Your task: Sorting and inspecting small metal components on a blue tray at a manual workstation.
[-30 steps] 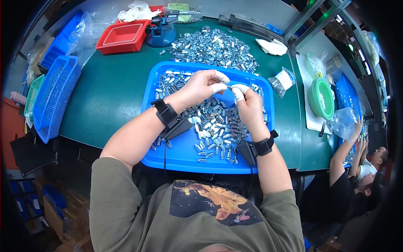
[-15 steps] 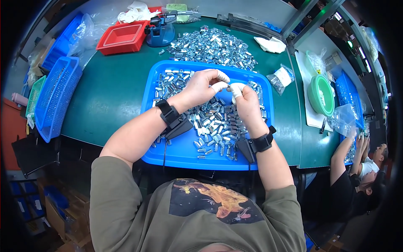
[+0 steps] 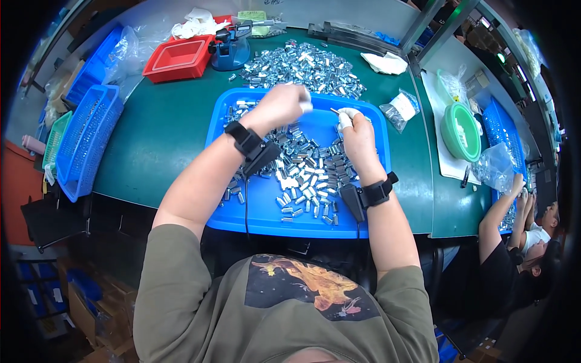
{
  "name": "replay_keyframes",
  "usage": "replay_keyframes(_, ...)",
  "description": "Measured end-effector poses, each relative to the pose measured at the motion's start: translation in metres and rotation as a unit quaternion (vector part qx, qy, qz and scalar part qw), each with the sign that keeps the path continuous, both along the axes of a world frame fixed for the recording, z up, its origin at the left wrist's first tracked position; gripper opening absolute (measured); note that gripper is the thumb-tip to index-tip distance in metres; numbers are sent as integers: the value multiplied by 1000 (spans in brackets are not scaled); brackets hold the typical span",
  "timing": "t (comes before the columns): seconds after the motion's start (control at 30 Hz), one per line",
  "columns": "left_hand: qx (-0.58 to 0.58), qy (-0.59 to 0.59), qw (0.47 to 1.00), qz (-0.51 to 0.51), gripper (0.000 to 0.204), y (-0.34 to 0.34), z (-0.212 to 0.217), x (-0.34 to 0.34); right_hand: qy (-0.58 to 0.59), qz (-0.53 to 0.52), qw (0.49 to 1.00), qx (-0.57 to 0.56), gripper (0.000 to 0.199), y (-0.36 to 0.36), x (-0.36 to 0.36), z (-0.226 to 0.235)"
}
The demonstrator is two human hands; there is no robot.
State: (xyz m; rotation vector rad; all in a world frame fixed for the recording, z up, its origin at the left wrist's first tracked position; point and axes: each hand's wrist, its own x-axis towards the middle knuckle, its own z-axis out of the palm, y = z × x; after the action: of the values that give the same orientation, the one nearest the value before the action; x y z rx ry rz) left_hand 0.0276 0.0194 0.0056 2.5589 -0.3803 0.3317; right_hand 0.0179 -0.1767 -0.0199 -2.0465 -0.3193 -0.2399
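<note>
Label (image 3: 405,107) on bag (image 3: 394,117); right fingers (image 3: 350,112) pinch thin rod (image 3: 334,111); left fingers (image 3: 306,105) blurred, can't tell.

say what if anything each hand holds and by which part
Right hand: a thin piece, pinched by one end. Left hand: blurred, so any hold cannot be told.

Left hand (image 3: 283,107), formerly meeting right hand (image 3: 361,142) at a slender rod (image 3: 334,111), now separated leftward, fingertips blurred.
</note>
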Motion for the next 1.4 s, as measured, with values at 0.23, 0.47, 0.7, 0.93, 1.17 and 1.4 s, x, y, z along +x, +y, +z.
replay_keyframes(0.23, 94, 122, 986, -70, 18, -8, -8, -14, 7, 10, 1000, -27, 19, 1, -3, 1)
replay_keyframes(0.47, -504, 242, 828, -42, 17, -12, -4, -3, 3, 20, 1000, 15, 19, 6, -13, 17)
replay_keyframes(0.7, -509, 314, 797, -88, 17, -18, -3, -7, -5, 9, 1000, 22, 18, 7, -17, 20)
replay_keyframes(0.93, -452, 245, 847, -136, 15, -17, 2, -11, 35, 31, 999, 28, 17, 5, -17, 16)
replay_keyframes(1.17, -408, 206, 877, -148, 14, -19, 3, -15, 78, 48, 993, 75, 16, 5, -16, 16)
replay_keyframes(1.4, -356, 156, 909, -152, 16, -19, -3, -6, 177, 53, 972, 144, 17, 4, -15, 23)
